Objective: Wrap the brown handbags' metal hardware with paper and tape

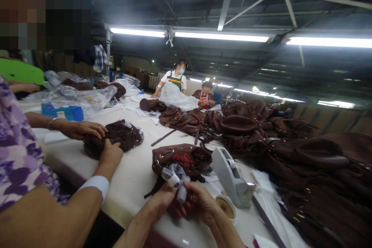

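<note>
My left hand point(166, 195) and my right hand point(199, 199) are close together near the front edge of the table, both closed on a crumpled strip of whitish see-through plastic point(175, 177). Part of the plastic is rolled up between the fingers, and it is slightly blurred. Just beyond them lies a dark brown drawstring bag point(165, 157) with gold eyelets along its mouth and something red showing inside. Whether the plastic is attached to the bag, I cannot tell. To the right of my hands stands a grey tape dispenser point(232, 182).
Beside the dispenser sits a tape roll point(226, 207). Brown bags point(328, 170) are heaped along the right. At left, a co-worker's hands point(109, 151) press on another brown bag point(123, 135). A blue box point(65, 112) lies behind them. Two people stand farther back.
</note>
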A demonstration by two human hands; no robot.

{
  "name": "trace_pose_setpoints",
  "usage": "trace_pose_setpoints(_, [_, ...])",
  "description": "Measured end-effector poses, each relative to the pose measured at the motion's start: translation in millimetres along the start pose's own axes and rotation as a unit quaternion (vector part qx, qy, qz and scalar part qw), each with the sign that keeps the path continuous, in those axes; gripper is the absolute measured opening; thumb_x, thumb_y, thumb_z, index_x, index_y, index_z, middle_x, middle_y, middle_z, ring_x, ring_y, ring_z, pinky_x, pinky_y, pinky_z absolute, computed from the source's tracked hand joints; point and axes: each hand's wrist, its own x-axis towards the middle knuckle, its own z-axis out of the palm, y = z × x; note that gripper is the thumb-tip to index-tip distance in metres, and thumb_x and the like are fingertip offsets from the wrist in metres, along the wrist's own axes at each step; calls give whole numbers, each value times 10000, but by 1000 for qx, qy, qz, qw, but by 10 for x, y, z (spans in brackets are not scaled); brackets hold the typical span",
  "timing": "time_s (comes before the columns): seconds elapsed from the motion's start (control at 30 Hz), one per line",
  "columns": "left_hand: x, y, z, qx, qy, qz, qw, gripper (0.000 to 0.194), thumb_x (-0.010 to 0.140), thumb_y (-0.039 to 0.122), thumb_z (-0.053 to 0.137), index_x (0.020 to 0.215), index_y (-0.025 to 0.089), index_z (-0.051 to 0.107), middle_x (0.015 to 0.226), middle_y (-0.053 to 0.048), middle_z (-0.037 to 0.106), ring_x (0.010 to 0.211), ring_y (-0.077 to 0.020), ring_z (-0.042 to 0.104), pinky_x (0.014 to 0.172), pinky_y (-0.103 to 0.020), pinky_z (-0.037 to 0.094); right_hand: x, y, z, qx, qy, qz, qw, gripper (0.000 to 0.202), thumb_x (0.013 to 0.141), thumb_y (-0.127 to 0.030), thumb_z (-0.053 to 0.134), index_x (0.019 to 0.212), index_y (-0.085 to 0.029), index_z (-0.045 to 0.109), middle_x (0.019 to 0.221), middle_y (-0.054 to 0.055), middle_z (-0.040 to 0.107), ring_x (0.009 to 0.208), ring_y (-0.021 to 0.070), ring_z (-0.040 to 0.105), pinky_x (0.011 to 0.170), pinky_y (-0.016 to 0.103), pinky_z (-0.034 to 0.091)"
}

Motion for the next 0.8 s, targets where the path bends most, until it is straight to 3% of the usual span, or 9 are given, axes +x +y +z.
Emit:
trace_pose_setpoints(0.1, [-61, 87, -82, -8, 13, -7, 1000, 784, 597, 874, 450, 802, 133, 596, 661, -106, 663, 518, -190, 609, 447, -269, 436, -11, -25, -52, 34, 31, 37, 998, 345, 582, -415, 792, 667, -168, 568, 478, -55, 522, 413, 71, 435, 409, 180, 278])
trace_pose_setpoints(0.2, [-100, 188, -152, -16, 51, 11, 999, 637, 620, 756, 559, 825, 154, 574, 741, -82, 668, 580, -165, 605, 502, -267, 470, -19, -42, -76, 47, 39, 55, 997, 241, 639, -342, 741, 697, -161, 593, 483, -44, 540, 413, 75, 444, 399, 170, 275])
trace_pose_setpoints(0.33, [-143, 297, -137, -11, 72, 21, 997, 576, 625, 654, 596, 903, 150, 597, 787, -92, 684, 685, -202, 634, 563, -292, 500, -40, -50, -47, 34, 31, 40, 998, 296, 628, -365, 712, 821, -146, 663, 580, 7, 635, 460, 90, 484, 403, 176, 273])
trace_pose_setpoints(0.5, [-212, 271, 0, 29, 111, 68, 991, 551, 677, 591, 580, 1010, 155, 631, 1016, -143, 708, 944, -306, 650, 689, -367, 530, 8, 15, 14, -44, 48, -23, 998, 363, 552, -434, 706, 767, -146, 657, 587, 18, 624, 475, 116, 477, 422, 209, 281])
trace_pose_setpoints(0.63, [-200, 129, 96, 79, 147, 89, 982, 464, 665, 485, 659, 999, 162, 676, 1146, -134, 684, 1162, -338, 556, 953, -384, 458, 127, 95, 31, -135, 118, -123, 976, 285, 545, -404, 724, 578, -176, 557, 518, -36, 499, 526, 119, 426, 478, 238, 300])
trace_pose_setpoints(0.8, [-159, 33, 93, 88, 119, 85, 985, 550, 715, 526, 555, 1061, 112, 662, 979, -134, 711, 1017, -318, 633, 889, -397, 508, 177, 151, 11, -235, 111, -175, 950, 396, 617, -543, 686, 603, -161, 586, 544, -19, 509, 573, 144, 455, 532, 261, 347])
